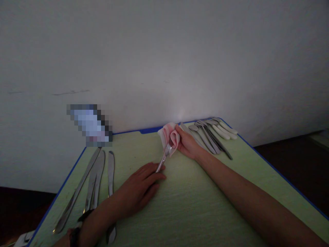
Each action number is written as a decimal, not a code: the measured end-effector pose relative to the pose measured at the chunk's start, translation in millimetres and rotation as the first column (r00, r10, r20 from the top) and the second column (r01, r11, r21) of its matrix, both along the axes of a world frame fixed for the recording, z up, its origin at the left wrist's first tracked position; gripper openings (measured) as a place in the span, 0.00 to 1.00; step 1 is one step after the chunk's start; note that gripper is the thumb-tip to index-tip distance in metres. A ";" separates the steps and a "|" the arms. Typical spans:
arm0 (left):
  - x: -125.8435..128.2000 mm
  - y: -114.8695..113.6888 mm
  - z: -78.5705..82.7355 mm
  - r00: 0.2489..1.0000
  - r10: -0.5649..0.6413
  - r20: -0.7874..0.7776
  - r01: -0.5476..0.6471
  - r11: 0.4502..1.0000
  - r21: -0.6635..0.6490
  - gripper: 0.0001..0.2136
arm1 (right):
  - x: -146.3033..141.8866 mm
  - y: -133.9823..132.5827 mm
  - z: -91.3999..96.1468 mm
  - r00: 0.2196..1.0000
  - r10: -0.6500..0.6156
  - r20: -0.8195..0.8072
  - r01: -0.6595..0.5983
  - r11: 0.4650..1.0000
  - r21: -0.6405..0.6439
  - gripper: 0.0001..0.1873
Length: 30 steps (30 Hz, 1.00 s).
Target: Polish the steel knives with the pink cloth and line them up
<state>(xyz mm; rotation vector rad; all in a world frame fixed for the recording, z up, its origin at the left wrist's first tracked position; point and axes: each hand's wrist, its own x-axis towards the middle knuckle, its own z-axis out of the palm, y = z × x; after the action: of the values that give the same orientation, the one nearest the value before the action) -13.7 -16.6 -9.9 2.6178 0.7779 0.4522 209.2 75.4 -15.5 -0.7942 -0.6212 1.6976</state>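
My left hand [144, 185] grips the handle of a shiny metal fork [161, 162] between thumb and fingers, low over the middle of the green table. The fork points up and away, its flared head tucked into a folded pink and white cloth [168, 132], which hides the tines. My right hand [189, 142] pinches that cloth around the fork's head from the right; some of its fingertips are behind the cloth. Several table knives [111, 171] lie at the left, partly under my left forearm. Spoons and other cutlery [208, 139] lie in a row just beyond my right hand.
The green tabletop [195, 206] has a blue edge and stands against a pale wall [164, 61]. A blurred-out, phone-like object [88, 123] leans at the back left corner. Several white-handled pieces [220, 131] lie at the back right. Dark floor shows on both sides.
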 end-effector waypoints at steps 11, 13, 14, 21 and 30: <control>1.1 -0.3 2.2 1.000 -0.008 0.001 0.008 1.000 -0.003 0.13 | -2.3 -8.8 -0.4 0.956 0.179 0.231 -0.211 0.970 0.122 0.23; 1.1 0.0 1.9 1.000 -0.010 -0.007 0.010 1.000 -0.002 0.13 | -2.4 -8.0 -1.3 0.956 0.172 0.236 -0.204 0.972 0.119 0.22; 1.1 0.2 1.7 1.000 -0.012 -0.009 0.012 1.000 -0.003 0.13 | -2.5 -7.6 -1.9 0.958 0.167 0.234 -0.199 0.973 0.117 0.22; 1.3 0.0 1.1 1.000 -0.016 -0.016 0.016 1.000 -0.009 0.13 | -3.7 -6.5 -3.3 0.957 0.138 0.254 -0.169 0.980 0.107 0.23; 2.0 -0.9 1.9 1.000 -0.009 -0.017 0.009 1.000 -0.006 0.13 | -4.9 -8.2 0.1 0.961 0.141 0.239 -0.172 0.978 0.117 0.22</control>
<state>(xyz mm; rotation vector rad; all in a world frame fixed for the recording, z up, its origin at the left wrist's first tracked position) -11.7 -17.5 -8.0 2.6219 0.7717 0.4254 204.2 67.1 -15.4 -0.8682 -0.9727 1.6969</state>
